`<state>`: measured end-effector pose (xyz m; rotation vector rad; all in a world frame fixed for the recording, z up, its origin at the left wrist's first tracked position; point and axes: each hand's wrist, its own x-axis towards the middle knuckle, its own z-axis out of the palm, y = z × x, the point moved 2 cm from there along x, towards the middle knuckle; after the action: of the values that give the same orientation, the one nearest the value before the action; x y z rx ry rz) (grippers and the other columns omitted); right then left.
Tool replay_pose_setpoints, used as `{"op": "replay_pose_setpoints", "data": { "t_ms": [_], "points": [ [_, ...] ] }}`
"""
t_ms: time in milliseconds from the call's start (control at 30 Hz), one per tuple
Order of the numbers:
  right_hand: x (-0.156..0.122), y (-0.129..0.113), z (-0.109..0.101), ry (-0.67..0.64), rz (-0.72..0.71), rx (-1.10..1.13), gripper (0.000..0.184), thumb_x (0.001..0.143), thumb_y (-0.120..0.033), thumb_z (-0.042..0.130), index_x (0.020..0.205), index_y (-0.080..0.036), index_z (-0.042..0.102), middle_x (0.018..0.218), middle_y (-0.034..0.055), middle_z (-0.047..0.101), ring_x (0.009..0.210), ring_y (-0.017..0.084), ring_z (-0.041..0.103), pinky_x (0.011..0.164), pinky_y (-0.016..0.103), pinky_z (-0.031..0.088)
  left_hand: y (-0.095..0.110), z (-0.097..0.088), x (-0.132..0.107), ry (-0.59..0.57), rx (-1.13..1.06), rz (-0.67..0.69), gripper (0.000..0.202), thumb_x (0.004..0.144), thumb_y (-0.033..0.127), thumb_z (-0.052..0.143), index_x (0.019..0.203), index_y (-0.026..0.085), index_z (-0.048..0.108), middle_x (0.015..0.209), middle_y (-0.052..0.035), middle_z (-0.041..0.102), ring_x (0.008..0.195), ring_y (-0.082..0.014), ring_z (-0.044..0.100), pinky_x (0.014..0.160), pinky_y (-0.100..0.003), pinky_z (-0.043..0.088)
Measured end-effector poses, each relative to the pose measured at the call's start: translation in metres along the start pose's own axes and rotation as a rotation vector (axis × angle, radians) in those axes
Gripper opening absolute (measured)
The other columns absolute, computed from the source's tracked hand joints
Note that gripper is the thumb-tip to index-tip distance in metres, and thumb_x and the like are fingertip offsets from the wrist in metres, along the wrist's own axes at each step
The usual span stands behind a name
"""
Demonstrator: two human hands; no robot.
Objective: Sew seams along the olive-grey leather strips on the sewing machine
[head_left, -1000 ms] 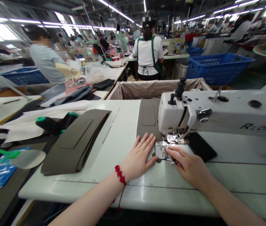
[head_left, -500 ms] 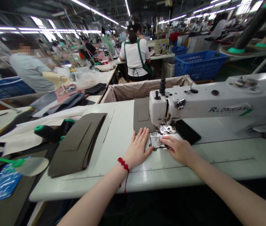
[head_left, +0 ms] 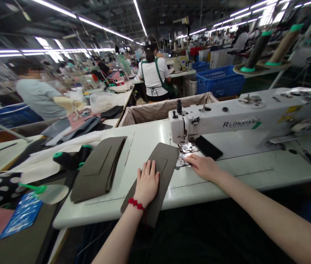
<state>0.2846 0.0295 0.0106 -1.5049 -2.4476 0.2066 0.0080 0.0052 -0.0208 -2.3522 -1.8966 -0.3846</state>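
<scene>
My left hand (head_left: 147,183) lies flat, fingers stretched out, on a grey-brown fabric panel (head_left: 165,156) with a stitched rectangle. The panel slants across the table, its lower end hanging past the front edge. My right hand (head_left: 203,167) is at the shiny metal plate (head_left: 181,161) below the needle of a white sewing machine (head_left: 210,123). Its fingers are pressed together; anything between the fingertips is hidden. A stack of similar folded panels (head_left: 97,168) lies to the left of my left hand.
A black phone (head_left: 209,147) lies behind my right hand. Black thread cones (head_left: 64,159) and white cloth are at left. A cloth-lined bin (head_left: 149,112) stands behind the table. Two co-workers, one with a green-strapped apron (head_left: 154,75), are farther off, near a blue crate (head_left: 218,80).
The panel has come out from beside the needle toward me and to the left, under my left hand. My right hand stays by the metal plate, its fingers more bent. The view has shifted right.
</scene>
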Motion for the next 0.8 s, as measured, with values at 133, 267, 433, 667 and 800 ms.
{"op": "replay_pose_setpoints", "data": {
  "t_ms": [133, 267, 433, 667, 800],
  "points": [
    [-0.041, 0.005, -0.02, 0.055, 0.189, 0.073, 0.03, 0.095, -0.032, 0.043, 0.116, -0.024, 0.062, 0.106, 0.0045, 0.068, 0.08, 0.018, 0.065, 0.064, 0.027, 0.044, -0.002, -0.008, -0.057, -0.107, -0.028, 0.047, 0.052, 0.098, 0.022, 0.026, 0.15, 0.019, 0.023, 0.154, -0.0123, 0.029, 0.143, -0.0287, 0.025, 0.113, -0.055, 0.027],
    [-0.102, -0.001, -0.023, -0.013, 0.376, 0.347, 0.033, 0.095, -0.05, 0.041, 0.084, -0.024, 0.059, 0.064, -0.0024, 0.062, 0.058, 0.016, 0.059, 0.056, 0.027, 0.042, 0.011, -0.021, -0.059, -0.17, -0.062, 0.194, 0.057, 0.1, 0.034, 0.033, 0.152, 0.024, 0.014, 0.158, -0.006, 0.019, 0.146, -0.0243, 0.016, 0.118, -0.05, 0.019],
    [-0.157, -0.026, 0.004, -0.065, 0.452, 0.628, 0.031, 0.099, -0.046, 0.034, 0.088, -0.025, 0.054, 0.075, -0.0007, 0.064, 0.068, 0.017, 0.062, 0.062, 0.028, 0.046, 0.038, -0.02, -0.021, -0.254, -0.08, 0.426, 0.064, 0.097, 0.05, 0.04, 0.152, 0.027, 0.015, 0.158, -0.0035, 0.017, 0.145, -0.0244, 0.017, 0.119, -0.047, 0.018],
    [-0.176, -0.036, 0.046, 0.1, 0.641, 0.731, 0.032, 0.095, -0.051, 0.042, 0.079, -0.023, 0.047, 0.061, -0.0033, 0.053, 0.054, 0.015, 0.054, 0.05, 0.025, 0.04, 0.051, -0.018, -0.006, -0.278, -0.099, 0.531, 0.065, 0.097, 0.051, 0.041, 0.152, 0.029, 0.015, 0.158, -0.0029, 0.018, 0.145, -0.0246, 0.018, 0.119, -0.046, 0.017],
    [-0.171, -0.029, 0.047, 0.179, 0.612, 0.669, 0.028, 0.097, -0.047, 0.04, 0.085, -0.023, 0.049, 0.063, -0.0017, 0.055, 0.056, 0.016, 0.057, 0.054, 0.027, 0.042, 0.049, -0.017, -0.006, -0.267, -0.095, 0.538, 0.065, 0.097, 0.05, 0.041, 0.152, 0.029, 0.014, 0.158, -0.0037, 0.019, 0.144, -0.0254, 0.021, 0.119, -0.047, 0.018]
  ]
}}
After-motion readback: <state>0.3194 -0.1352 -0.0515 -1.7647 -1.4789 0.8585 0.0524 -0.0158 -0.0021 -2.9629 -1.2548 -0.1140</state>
